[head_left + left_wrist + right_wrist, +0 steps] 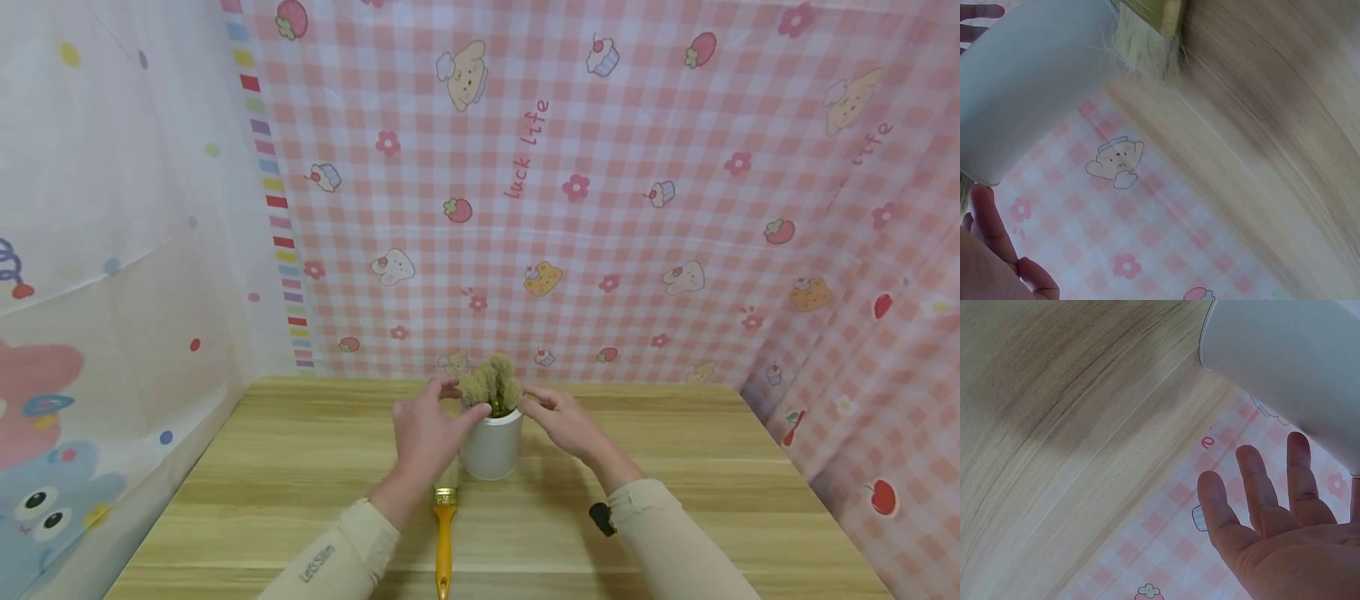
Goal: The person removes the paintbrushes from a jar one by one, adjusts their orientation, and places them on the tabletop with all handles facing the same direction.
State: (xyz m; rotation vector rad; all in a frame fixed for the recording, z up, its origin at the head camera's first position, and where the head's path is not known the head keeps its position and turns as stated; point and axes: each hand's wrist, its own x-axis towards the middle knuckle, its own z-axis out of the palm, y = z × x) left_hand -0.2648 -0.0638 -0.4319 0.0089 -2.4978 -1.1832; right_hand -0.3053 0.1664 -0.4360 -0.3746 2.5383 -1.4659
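Note:
A white cylindrical pot (492,452) stands on the wooden table with a fuzzy green-beige plant (480,385) in it. My left hand (429,425) is at the pot's left side, its thumb near the front rim and its other fingers partly hidden behind the plant. On the opposite side, my right hand (561,421) has its fingertips close to the rim. Its fingers (1300,465) look spread and loosely extended beside the pot in the right wrist view. Left of the pot lies a paintbrush (445,533) with an orange handle; its pale bristles (1141,47) show in the left wrist view.
The wooden table (300,467) extends to both sides of the pot. A pink checked cloth (570,225) hangs behind it and along the right. A white patterned cloth (135,217) hangs at the left.

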